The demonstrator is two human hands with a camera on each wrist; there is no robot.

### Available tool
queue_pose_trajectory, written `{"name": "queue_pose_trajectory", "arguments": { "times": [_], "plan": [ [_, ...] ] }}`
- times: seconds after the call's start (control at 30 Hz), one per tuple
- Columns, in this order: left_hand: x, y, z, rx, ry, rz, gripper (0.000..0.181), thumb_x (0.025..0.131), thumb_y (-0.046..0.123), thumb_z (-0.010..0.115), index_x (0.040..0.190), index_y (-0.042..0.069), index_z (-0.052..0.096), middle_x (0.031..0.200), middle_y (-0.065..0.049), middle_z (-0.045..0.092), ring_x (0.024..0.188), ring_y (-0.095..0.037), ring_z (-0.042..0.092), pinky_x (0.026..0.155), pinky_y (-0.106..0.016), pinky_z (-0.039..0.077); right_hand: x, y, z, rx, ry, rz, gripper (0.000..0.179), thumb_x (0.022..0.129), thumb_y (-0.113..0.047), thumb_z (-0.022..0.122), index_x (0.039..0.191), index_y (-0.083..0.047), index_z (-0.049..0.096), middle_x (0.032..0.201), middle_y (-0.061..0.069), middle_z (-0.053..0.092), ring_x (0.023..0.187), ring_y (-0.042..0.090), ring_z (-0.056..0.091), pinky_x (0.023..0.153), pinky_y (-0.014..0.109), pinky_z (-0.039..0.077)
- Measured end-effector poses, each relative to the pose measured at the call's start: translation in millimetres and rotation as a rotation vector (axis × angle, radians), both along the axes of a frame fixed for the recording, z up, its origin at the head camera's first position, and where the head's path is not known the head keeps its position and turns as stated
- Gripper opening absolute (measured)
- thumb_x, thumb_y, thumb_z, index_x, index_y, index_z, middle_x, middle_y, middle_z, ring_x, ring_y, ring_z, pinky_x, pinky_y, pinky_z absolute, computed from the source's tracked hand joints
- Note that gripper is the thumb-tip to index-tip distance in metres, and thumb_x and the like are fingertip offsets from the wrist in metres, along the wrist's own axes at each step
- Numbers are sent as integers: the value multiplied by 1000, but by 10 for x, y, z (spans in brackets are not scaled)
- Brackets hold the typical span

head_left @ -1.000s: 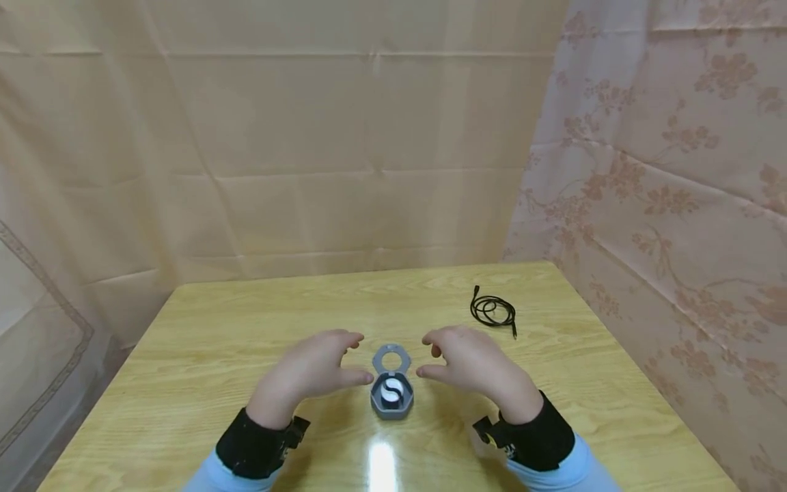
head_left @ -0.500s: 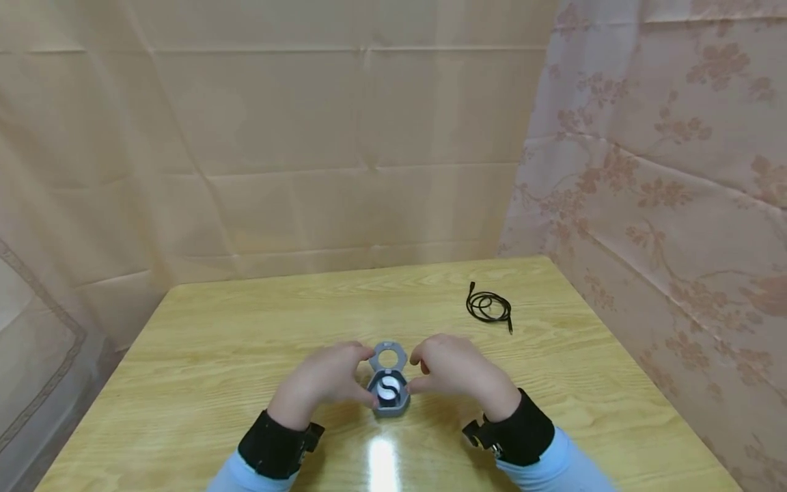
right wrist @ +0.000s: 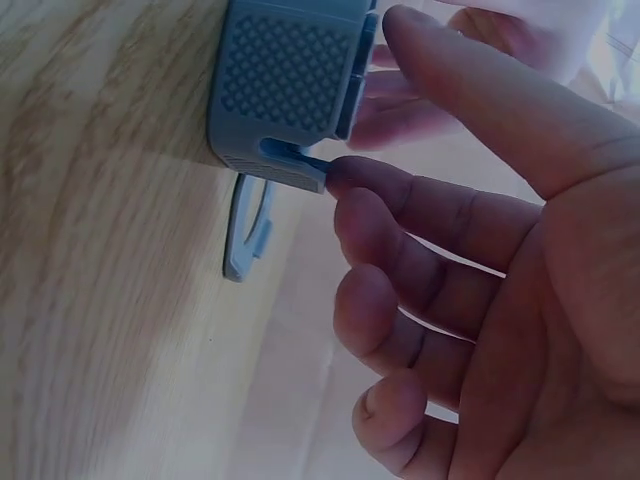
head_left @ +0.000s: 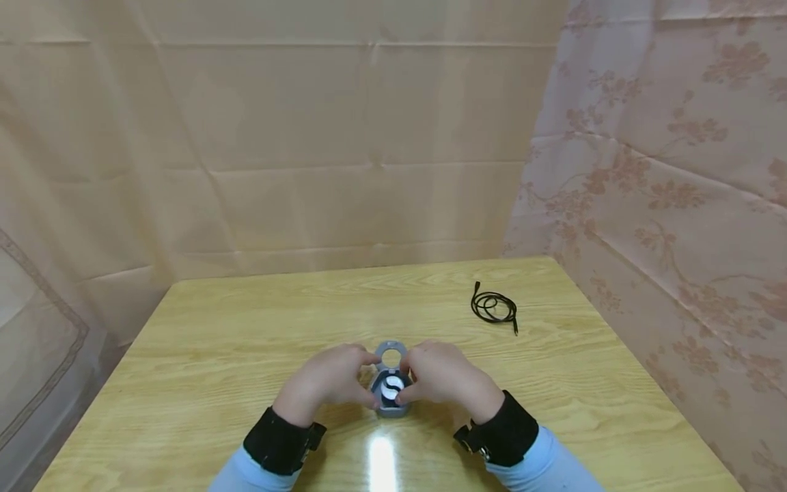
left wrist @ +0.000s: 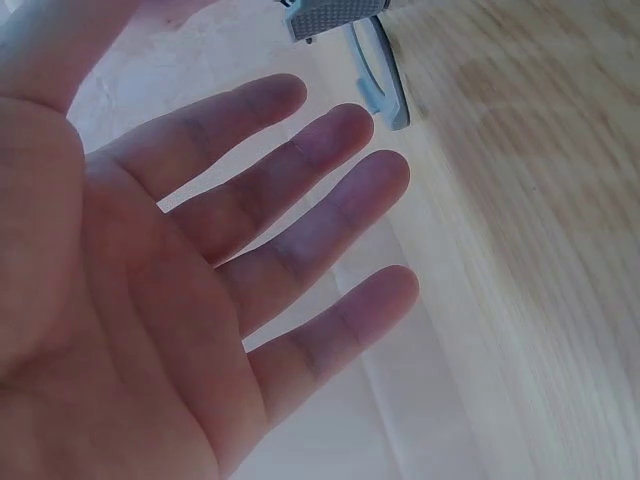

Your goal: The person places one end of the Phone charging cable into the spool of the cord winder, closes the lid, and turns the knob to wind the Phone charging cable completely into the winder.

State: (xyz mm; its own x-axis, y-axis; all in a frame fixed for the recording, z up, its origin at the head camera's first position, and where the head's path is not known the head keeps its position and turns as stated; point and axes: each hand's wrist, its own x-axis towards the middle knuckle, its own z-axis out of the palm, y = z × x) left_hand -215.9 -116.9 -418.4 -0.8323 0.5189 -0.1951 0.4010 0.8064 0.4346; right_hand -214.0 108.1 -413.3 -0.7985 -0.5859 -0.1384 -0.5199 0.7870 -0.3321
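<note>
A small grey hexagonal case [head_left: 392, 411] stands on the table, its ring-shaped lid [head_left: 391, 346] tipped back flat behind it. Inside lies a round white piece [head_left: 389, 387] with a black S-shaped band. My left hand [head_left: 328, 377] is at the case's left side, thumb tip at its wall; the left wrist view shows its four fingers [left wrist: 300, 250] fairly straight and spread. From the right, my right hand [head_left: 443, 376] reaches in with its thumb over the rim. In the right wrist view, the index fingertip [right wrist: 345, 178] touches a slotted corner of the case, the other fingers loosely bent.
A coiled black cable [head_left: 494, 307] lies farther back to the right on the wooden table [head_left: 277, 314]. Beige cloth [head_left: 295, 137] hangs behind the table, and a flowered curtain [head_left: 664, 171] runs along the right side.
Both hands have moved inward from either side of the case up to it. My right thumb has come over the rim in the last half second. The case and cable stay put.
</note>
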Motion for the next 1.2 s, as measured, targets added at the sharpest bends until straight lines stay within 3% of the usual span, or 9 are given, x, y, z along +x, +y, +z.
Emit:
{"name": "queue_pose_trajectory", "arguments": {
  "times": [0.53,1.2],
  "plan": [
    [17,1,-52,31,-16,-22,66,75,41,91,134,20,70,102,3,65,68,-13,50,60,-31,42,-6,-30,-48,25,62,24,22,83,-42,85,84,-23,73,70,-14,55,68,9,51,62,31,42],
    [52,0,-38,43,-33,-7,66,77,39,90,136,19,68,91,3,61,66,-14,48,59,-31,41,-1,43,-51,1,36,73,33,89,-30,81,120,-23,77,70,-13,53,62,6,49,56,26,41]
  ]
}}
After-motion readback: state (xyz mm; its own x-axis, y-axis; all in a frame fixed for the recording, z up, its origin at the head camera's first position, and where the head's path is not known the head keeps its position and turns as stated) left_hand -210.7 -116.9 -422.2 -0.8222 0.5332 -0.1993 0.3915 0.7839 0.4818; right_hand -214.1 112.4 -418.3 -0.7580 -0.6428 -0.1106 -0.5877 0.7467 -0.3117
